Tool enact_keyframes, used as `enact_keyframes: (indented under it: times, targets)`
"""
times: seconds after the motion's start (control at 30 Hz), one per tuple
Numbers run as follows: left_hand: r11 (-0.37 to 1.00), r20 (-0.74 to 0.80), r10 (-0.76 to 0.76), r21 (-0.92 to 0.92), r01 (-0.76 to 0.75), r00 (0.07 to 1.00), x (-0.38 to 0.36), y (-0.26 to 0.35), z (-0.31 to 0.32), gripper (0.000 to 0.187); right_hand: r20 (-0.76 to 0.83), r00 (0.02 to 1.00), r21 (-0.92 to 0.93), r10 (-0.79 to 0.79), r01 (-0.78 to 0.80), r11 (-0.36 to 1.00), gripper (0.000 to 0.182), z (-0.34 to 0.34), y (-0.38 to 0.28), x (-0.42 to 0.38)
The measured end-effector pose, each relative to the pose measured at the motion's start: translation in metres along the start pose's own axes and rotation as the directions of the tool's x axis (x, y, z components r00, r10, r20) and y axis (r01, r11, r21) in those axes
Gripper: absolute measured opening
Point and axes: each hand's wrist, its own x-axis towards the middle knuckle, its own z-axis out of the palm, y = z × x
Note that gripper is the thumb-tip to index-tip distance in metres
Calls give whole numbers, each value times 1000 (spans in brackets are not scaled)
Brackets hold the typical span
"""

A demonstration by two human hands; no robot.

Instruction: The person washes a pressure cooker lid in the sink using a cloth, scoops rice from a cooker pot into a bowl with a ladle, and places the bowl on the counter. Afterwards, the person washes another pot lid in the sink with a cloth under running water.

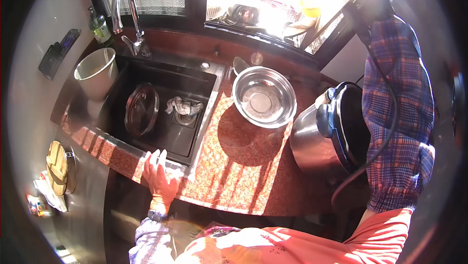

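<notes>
My left hand (159,180) lies on the front edge of the black sink (165,142), palm down with its fingers stretched out and nothing in it. Inside the sink are a round, clear lid or dish (142,110) and a crumpled light cloth (183,108) near the drain. Up at the window on the right, my right hand (371,1) is raised at the end of a plaid sleeve (397,83). Shadow and glare hide its fingers, so I cannot see whether it holds anything. A shiny metal bowl (264,97) sits on the speckled red counter (234,181).
An electric cooker (321,137) stands at the counter's right, beside my right arm. A dark cord (363,166) crosses there. Left of the sink are a pale bucket (96,77) and a green bottle (100,30). The tap (127,17) rises behind the sink; cookware (243,14) sits outside the window.
</notes>
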Motion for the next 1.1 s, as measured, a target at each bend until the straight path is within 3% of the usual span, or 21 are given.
enact_keyframes:
  times: [0.13,0.23,0.43,0.47,0.5,0.57,0.63,0.67,0.77,0.83,0.87,1.0,1.03,1.1]
  targets:
    - [998,34,-68,4,67,997,-7,-10,9,70,235,949,-314,208,-128,941,32,94,37,75]
    - [997,53,-72,-36,74,996,-7,-12,7,68,294,873,-485,390,-215,848,34,155,71,99]
    - [994,159,-96,-30,102,983,-4,-10,3,63,-4,883,-609,468,-374,699,29,253,231,95]
    - [995,174,-100,-11,103,980,-3,-9,3,63,-23,882,-642,470,-374,669,29,258,242,89]
    - [994,209,-99,-20,105,973,-1,-9,0,61,66,854,-741,516,-304,599,31,258,252,86]
    - [996,253,-91,13,90,963,4,-9,-2,60,-11,776,-757,630,-418,502,33,257,240,77]
    - [991,380,-133,45,125,915,4,-12,-6,66,14,833,-804,554,-320,502,33,270,303,83]
    - [991,397,-133,41,127,908,7,-11,-8,65,-65,867,-758,495,-366,540,31,266,283,74]
    - [995,373,-99,23,97,923,11,-10,-9,61,-127,849,-841,514,-366,398,38,269,266,76]
    - [997,331,-72,12,72,941,13,-11,-8,59,-124,846,-867,519,-347,358,44,282,320,83]
    - [998,312,-66,12,65,948,13,-12,-9,58,-181,864,-836,470,-386,389,32,289,331,80]
    - [999,237,-37,6,37,971,16,-13,-5,53,-309,945,-923,109,-325,205,27,300,335,80]
    - [1000,222,-30,11,28,975,14,-14,-5,52,-314,941,-918,128,-335,214,28,301,339,82]
    - [1000,191,-23,11,22,981,12,-15,-5,49,-280,908,-886,310,-369,279,29,298,320,84]
